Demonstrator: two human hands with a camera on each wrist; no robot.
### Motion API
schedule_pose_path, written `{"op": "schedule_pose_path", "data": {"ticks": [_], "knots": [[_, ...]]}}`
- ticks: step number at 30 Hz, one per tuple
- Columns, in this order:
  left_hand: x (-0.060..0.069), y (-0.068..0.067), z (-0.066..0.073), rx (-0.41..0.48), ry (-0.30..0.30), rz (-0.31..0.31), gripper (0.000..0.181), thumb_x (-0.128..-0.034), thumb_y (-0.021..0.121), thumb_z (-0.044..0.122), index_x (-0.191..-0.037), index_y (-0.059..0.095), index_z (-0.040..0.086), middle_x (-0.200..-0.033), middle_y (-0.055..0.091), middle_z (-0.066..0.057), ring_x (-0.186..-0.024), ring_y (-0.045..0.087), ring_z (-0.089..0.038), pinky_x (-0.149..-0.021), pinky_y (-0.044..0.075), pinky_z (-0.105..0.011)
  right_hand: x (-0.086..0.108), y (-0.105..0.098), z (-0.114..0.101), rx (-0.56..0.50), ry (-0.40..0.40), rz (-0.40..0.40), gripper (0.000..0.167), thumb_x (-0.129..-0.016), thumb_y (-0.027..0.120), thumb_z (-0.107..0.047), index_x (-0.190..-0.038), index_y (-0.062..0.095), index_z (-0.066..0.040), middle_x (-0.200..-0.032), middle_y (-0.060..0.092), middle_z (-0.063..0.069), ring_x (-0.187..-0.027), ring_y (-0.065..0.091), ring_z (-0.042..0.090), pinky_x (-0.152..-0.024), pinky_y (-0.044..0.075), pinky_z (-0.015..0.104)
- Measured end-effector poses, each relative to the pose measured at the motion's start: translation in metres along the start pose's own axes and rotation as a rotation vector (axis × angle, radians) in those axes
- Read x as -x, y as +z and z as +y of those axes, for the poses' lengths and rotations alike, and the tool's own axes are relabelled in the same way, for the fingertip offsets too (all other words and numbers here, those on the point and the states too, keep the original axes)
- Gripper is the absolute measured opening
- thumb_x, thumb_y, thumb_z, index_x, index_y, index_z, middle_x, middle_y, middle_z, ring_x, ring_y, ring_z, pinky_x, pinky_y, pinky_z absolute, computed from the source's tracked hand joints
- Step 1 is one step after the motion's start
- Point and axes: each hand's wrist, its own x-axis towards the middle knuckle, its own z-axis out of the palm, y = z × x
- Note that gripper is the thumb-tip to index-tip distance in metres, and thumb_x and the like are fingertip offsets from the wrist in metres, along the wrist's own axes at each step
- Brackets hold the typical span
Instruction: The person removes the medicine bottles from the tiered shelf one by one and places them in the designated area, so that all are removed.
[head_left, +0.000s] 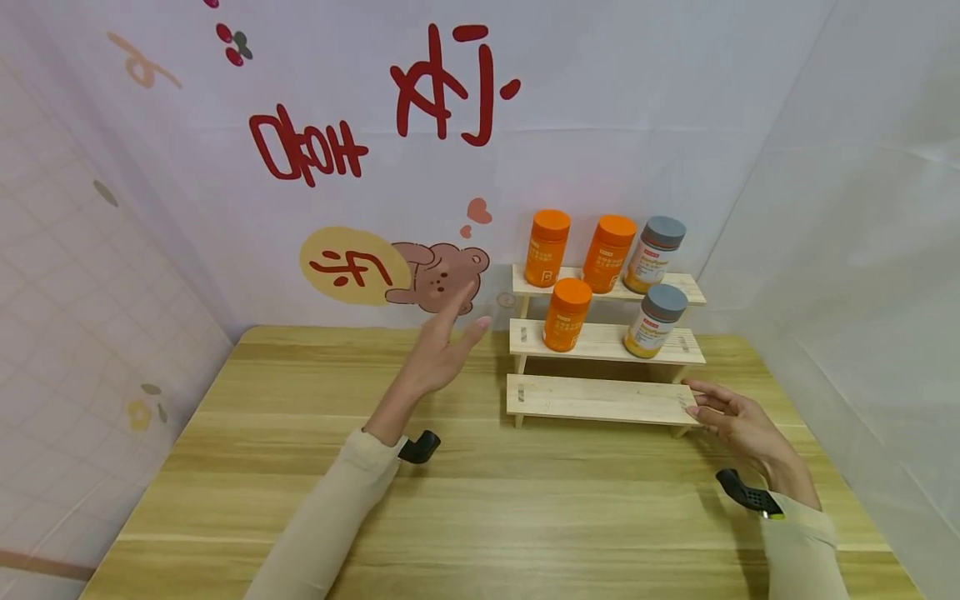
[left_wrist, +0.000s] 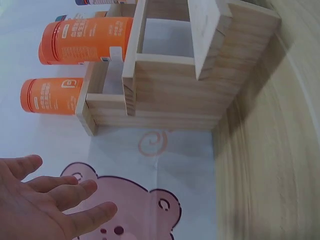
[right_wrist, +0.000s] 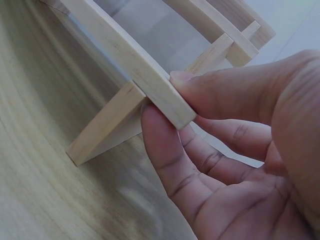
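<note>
A three-step wooden rack (head_left: 600, 398) stands against the back wall at the right of the table. My right hand (head_left: 738, 425) pinches the right end of its lowest step, thumb on top and a finger underneath, as the right wrist view shows at the step's end (right_wrist: 170, 100). My left hand (head_left: 442, 346) hovers left of the rack, fingers extended, holding nothing. On the top step stand two orange bottles (head_left: 547, 248) and a grey-capped bottle (head_left: 654, 254). The middle step carries an orange bottle (head_left: 567, 315) and another grey-capped bottle (head_left: 656, 321). The lowest step bears nothing.
The wood-grain table (head_left: 480, 517) meets a white printed cloth wall (head_left: 637, 108) behind the rack. A cartoon bear (head_left: 442, 279) is printed on it near my left hand. Another white cloth wall (head_left: 862, 275) rises close to my right hand.
</note>
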Motion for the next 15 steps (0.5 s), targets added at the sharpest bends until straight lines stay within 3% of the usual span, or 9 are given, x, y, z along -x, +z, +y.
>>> {"op": "schedule_pose_path", "data": {"ticks": [8, 12, 15], "knots": [[-0.014, 0.008, 0.009, 0.062, 0.033, 0.007, 0.070, -0.1006, 0.048, 0.065, -0.161, 0.021, 0.043, -0.169, 0.027, 0.005, -0.154, 0.035, -0.026, -0.126, 0.031, -0.046, -0.001, 0.000, 0.001, 0.004, 0.008, 0.002, 0.067, -0.104, 0.062, -0.035, -0.160, 0.035, -0.012, -0.123, 0.054, -0.013, -0.096, 0.059, 0.002, -0.071, 0.053, 0.026], [-0.022, 0.012, 0.014, 0.081, 0.029, 0.010, 0.071, -0.1000, 0.048, 0.066, -0.161, 0.022, 0.041, -0.169, 0.028, 0.005, -0.153, 0.036, -0.025, -0.126, 0.030, -0.045, -0.001, 0.000, 0.000, -0.007, 0.011, -0.001, 0.067, -0.104, 0.062, -0.034, -0.161, 0.034, -0.013, -0.123, 0.055, -0.018, -0.097, 0.059, 0.001, -0.068, 0.050, 0.027], [-0.029, 0.013, 0.018, 0.093, 0.026, 0.003, 0.074, -0.0991, 0.048, 0.068, -0.162, 0.023, 0.038, -0.169, 0.028, 0.005, -0.154, 0.035, -0.026, -0.127, 0.030, -0.045, -0.001, 0.000, 0.000, -0.007, 0.006, -0.002, 0.067, -0.104, 0.062, -0.033, -0.161, 0.034, -0.012, -0.121, 0.055, -0.015, -0.096, 0.059, 0.002, -0.067, 0.049, 0.027]]}}
